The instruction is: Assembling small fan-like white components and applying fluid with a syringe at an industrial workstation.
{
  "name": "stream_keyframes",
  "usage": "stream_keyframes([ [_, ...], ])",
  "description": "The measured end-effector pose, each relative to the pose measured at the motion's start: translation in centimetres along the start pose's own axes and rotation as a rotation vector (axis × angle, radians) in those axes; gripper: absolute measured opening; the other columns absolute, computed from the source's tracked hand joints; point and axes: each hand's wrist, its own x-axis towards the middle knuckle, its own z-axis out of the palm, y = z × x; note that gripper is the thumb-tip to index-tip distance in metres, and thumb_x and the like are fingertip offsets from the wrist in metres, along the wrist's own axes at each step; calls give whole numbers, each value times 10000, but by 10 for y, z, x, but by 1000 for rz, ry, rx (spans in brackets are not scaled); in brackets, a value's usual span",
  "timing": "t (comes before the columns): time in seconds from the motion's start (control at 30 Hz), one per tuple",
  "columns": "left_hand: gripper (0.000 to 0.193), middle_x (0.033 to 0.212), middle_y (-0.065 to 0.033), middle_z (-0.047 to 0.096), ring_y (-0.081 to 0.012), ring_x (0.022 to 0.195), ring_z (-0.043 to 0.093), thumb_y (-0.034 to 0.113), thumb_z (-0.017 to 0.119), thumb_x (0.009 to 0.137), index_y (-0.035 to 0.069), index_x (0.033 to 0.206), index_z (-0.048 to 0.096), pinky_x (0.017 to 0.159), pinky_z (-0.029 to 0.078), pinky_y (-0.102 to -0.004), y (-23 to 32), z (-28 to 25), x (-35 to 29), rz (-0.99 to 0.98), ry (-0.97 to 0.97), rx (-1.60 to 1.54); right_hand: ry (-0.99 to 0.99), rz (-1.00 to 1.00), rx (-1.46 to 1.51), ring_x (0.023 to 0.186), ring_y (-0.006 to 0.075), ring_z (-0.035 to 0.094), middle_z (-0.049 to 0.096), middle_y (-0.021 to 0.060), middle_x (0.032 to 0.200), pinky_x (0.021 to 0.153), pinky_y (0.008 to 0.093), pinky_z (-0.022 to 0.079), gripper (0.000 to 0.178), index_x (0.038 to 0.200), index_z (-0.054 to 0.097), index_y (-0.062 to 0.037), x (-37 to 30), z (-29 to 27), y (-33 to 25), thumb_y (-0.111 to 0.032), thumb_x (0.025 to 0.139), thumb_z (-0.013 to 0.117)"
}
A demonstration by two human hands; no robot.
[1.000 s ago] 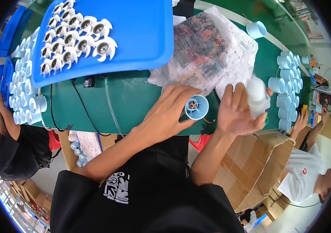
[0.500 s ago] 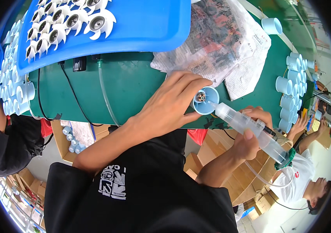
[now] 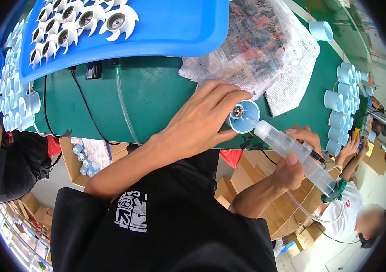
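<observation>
My left hand grips a light blue plastic cup by its side, thumb below and fingers above. The cup's open mouth is turned up toward me. Inside it a small metal part shows, partly brass-coloured. My right hand is wrapped round a large translucent dispensing syringe, held aslant. Its narrow tip reaches into the cup beside the metal part; whether it touches anything there is too small to tell. A green cap with a clear tube closes the syringe's rear end.
A blue tray with several white finned impellers covers the table's far left. Plastic bags lie beyond my hands on the green table. Blue cups stand along both ends. Cardboard boxes are below. Co-workers sit on both sides.
The whole view has shifted slightly, with things lying a little farther right. Both hands keep their grips, and the syringe tip stays in the cup.
</observation>
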Motion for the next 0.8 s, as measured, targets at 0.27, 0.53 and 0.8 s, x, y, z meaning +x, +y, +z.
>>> stream_keyframes([
  [0.27, 662, 1165, -99, 562, -313, 1117, 507, 70, 812, 612, 77, 1220, 550, 959, 441, -414, -2, 1, -1, 6, 12, 0, 23, 19, -39, 713, 210, 476, 545, 161, 799, 735, 352, 396, 509, 901, 566, 91, -1, 1, -1, -340, 654, 678],
  [0.53, 656, 1160, -98, 566, -312, 1107, 513, 73, 815, 608, 75, 1210, 554, 957, 443, -413, -2, 2, -1, 4, 16, 4, 18, 26, -20, 720, 212, 475, 536, 151, 800, 734, 351, 398, 509, 903, 568, 89, -2, 1, 0, -340, 653, 682],
  [0.8, 667, 1173, -99, 565, -312, 1123, 507, 77, 816, 603, 78, 1215, 553, 982, 433, -414, 0, 1, -1, -9, 0, 7, 19, 4, -8, 712, 206, 467, 533, 148, 799, 705, 340, 394, 494, 899, 569, 86, -2, 0, 1, -326, 649, 682],
])
